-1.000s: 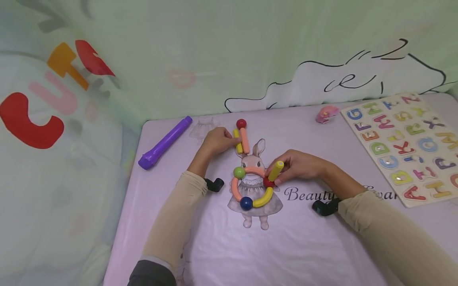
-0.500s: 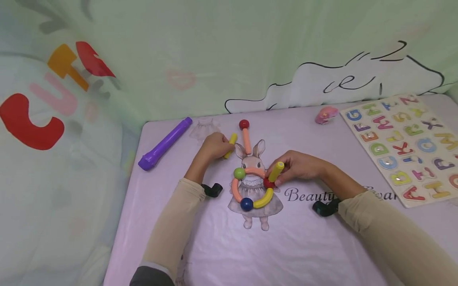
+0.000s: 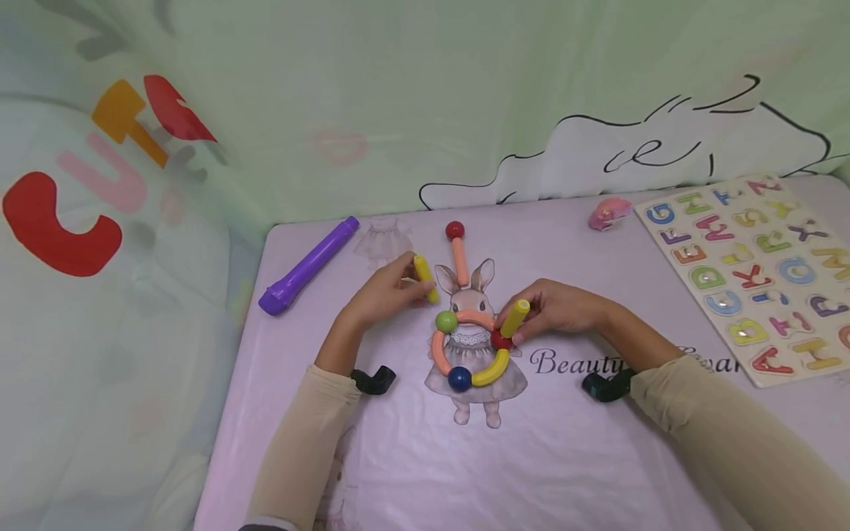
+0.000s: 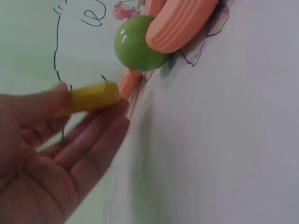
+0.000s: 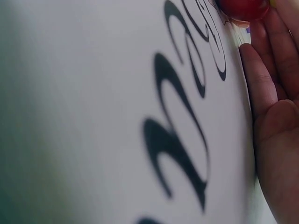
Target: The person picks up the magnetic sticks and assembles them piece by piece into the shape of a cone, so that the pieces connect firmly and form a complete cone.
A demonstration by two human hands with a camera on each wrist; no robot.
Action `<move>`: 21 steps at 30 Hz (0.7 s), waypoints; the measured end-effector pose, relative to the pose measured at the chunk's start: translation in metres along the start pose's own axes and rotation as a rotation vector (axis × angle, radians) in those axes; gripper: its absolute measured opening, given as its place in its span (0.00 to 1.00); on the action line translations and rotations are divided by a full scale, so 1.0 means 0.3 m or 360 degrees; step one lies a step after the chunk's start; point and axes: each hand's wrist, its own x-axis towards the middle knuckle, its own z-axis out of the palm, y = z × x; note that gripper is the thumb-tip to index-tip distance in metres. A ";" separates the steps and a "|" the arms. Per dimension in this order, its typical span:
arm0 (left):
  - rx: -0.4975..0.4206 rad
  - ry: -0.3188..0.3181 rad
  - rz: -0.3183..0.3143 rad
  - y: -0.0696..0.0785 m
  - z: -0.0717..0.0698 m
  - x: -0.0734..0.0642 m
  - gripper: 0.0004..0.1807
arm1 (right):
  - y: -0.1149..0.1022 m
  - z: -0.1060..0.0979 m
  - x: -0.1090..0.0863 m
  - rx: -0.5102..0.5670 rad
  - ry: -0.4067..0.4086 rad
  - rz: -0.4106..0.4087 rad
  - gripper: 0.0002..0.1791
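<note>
My left hand [image 3: 388,291] pinches a short yellow stick [image 3: 426,279] between thumb and fingers, raised left of the rabbit print; the left wrist view shows the same yellow stick [image 4: 93,97]. A ring of curved orange and yellow rods lies on the rabbit print, joined by a green ball [image 3: 446,321], a blue ball [image 3: 460,378] and a red ball [image 3: 501,339]. My right hand [image 3: 561,308] holds the ring at that red ball, from which a yellow stick [image 3: 515,318] stands up, slightly tilted. In the right wrist view the red ball [image 5: 245,7] is partly cut off.
Behind the ring lies a straight orange stick [image 3: 460,262] with another red ball [image 3: 454,230] at its far end. A purple toy microphone [image 3: 308,267] is at the left, a pink toy [image 3: 609,212] at the back, and an alphabet board [image 3: 750,276] at the right.
My left hand has drawn the yellow stick away from the orange stick, leftward and nearer, and turned it. My right hand and the ring have stayed in place.
</note>
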 end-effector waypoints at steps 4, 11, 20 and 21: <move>0.0147 -0.0064 0.0203 -0.004 0.010 -0.030 0.10 | -0.002 0.000 -0.001 0.0005 0.0007 0.0007 0.17; 0.0158 -0.0121 0.0341 -0.010 0.020 -0.058 0.11 | -0.006 0.000 0.000 0.0006 0.0017 0.0042 0.18; 0.0171 -0.0200 0.0442 0.013 0.038 -0.070 0.11 | -0.005 0.001 0.001 0.0013 0.0022 0.0036 0.18; 0.0183 -0.0207 0.0448 0.014 0.041 -0.069 0.11 | -0.005 0.001 0.001 0.0011 0.0023 0.0034 0.18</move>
